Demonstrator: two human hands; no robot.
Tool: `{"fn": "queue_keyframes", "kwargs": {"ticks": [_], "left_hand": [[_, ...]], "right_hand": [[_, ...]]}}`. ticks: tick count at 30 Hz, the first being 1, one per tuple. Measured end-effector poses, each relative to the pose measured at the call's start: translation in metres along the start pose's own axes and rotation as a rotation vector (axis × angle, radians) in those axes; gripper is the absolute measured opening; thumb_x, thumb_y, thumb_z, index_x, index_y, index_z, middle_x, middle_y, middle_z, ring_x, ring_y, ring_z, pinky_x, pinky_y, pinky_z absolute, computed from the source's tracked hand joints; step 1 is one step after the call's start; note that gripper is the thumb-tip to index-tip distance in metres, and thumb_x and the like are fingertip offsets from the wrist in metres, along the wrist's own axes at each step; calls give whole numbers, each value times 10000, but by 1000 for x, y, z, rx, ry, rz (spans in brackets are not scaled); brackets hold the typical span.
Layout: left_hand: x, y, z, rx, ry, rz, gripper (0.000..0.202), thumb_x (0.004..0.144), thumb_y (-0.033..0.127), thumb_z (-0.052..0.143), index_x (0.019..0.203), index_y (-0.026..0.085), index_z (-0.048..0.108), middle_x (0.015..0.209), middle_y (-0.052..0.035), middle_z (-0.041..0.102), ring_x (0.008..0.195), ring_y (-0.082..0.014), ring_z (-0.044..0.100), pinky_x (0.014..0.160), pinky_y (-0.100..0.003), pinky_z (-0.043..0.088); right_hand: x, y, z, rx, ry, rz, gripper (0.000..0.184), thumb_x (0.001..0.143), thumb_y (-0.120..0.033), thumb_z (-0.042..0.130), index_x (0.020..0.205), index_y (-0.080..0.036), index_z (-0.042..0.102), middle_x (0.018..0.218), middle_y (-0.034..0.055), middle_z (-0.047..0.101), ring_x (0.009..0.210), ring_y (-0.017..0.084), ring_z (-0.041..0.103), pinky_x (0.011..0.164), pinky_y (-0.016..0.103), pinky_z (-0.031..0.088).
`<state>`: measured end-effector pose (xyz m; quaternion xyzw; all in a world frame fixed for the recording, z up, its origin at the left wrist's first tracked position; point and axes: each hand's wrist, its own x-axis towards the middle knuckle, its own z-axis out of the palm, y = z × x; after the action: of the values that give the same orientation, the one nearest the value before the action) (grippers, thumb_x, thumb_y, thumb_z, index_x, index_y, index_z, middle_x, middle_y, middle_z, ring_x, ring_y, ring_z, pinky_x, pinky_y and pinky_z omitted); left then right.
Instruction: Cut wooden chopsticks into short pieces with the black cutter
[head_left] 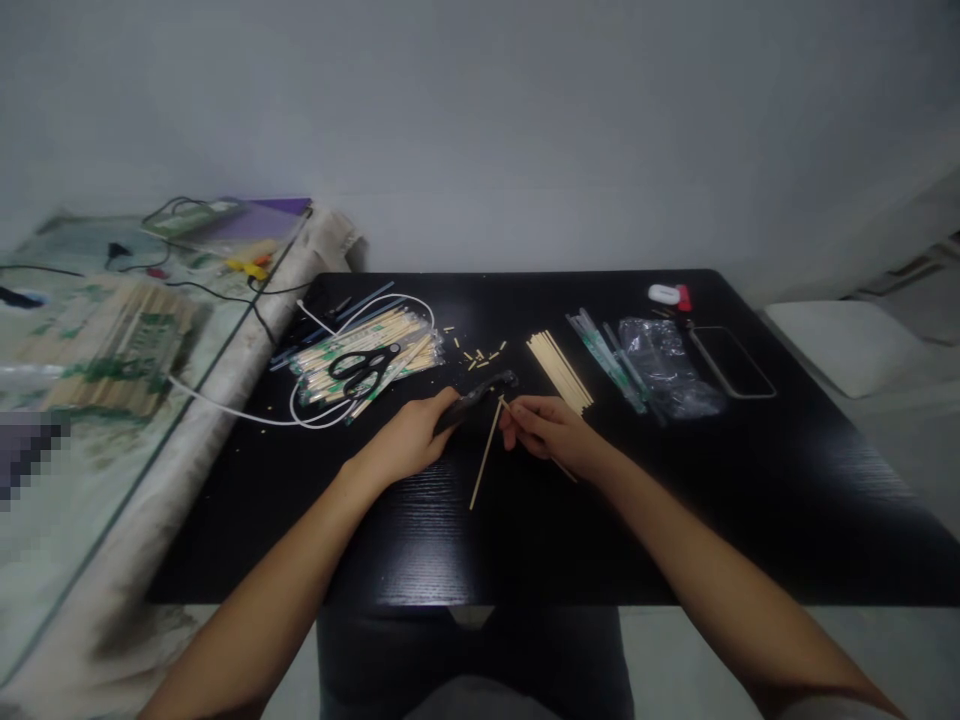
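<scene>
My left hand [411,440] is closed around a black tool [480,394] whose tip points right, toward a thin wooden stick. My right hand [541,428] pinches thin wooden sticks; one stick [485,455] slants down to the left from my fingers onto the black table [675,520], another pokes out to the right under my wrist. The tool's tip meets the slanted stick's upper end. Small cut stick pieces [480,356] lie scattered just beyond my hands.
A bundle of bare sticks [559,372] lies behind my right hand. Black scissors [365,370] rest on wrapped chopsticks [360,360] ringed by a white cable. Further right lie green wrappers [607,355], a crumpled plastic bag [664,365], a phone [731,362] and a small white case [664,294]. A glass-topped table [112,380] stands left.
</scene>
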<state>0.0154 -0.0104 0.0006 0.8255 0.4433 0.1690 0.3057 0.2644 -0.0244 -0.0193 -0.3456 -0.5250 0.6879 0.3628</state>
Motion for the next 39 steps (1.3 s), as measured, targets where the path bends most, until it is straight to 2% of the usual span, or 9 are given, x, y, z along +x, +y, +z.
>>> {"fn": "queue_keyframes", "kwargs": {"ticks": [10, 21, 32, 36, 39], "left_hand": [[-1, -1, 1, 39, -8, -39, 131, 991, 231, 517, 1098, 228, 593, 886, -41, 723, 786, -219, 706, 687, -289, 458], [1, -3, 2, 62, -53, -105, 115, 995, 301, 516, 1024, 222, 594, 757, -20, 676, 654, -191, 648, 613, -282, 408], [1, -7, 4, 104, -51, -104, 127, 992, 319, 515, 1007, 223, 597, 759, -23, 670, 655, -201, 645, 616, -288, 406], [2, -10, 3, 67, -45, -142, 152, 979, 338, 516, 984, 219, 609, 743, -20, 656, 628, -191, 620, 605, -291, 417], [3, -14, 1, -59, -42, -201, 174, 950, 368, 549, 924, 210, 619, 735, -17, 644, 630, -176, 612, 574, -278, 441]], "right_hand": [[2, 3, -1, 3, 49, 34, 367, 945, -512, 656, 910, -149, 691, 718, 15, 669, 412, 41, 312, 376, 219, 157], [5, 8, -3, 7, 92, 87, 375, 917, -516, 682, 918, -142, 698, 723, 16, 674, 410, 38, 313, 371, 213, 156], [8, 13, -5, 32, 113, 126, 370, 894, -505, 700, 919, -137, 704, 700, 12, 668, 400, 37, 308, 368, 214, 153], [8, 12, -5, 58, 107, 148, 362, 890, -497, 706, 917, -136, 701, 700, 11, 672, 393, 34, 293, 363, 216, 130], [8, 12, -6, 77, 95, 162, 364, 900, -497, 699, 923, -133, 702, 708, 17, 681, 392, 33, 287, 360, 216, 137]]}}
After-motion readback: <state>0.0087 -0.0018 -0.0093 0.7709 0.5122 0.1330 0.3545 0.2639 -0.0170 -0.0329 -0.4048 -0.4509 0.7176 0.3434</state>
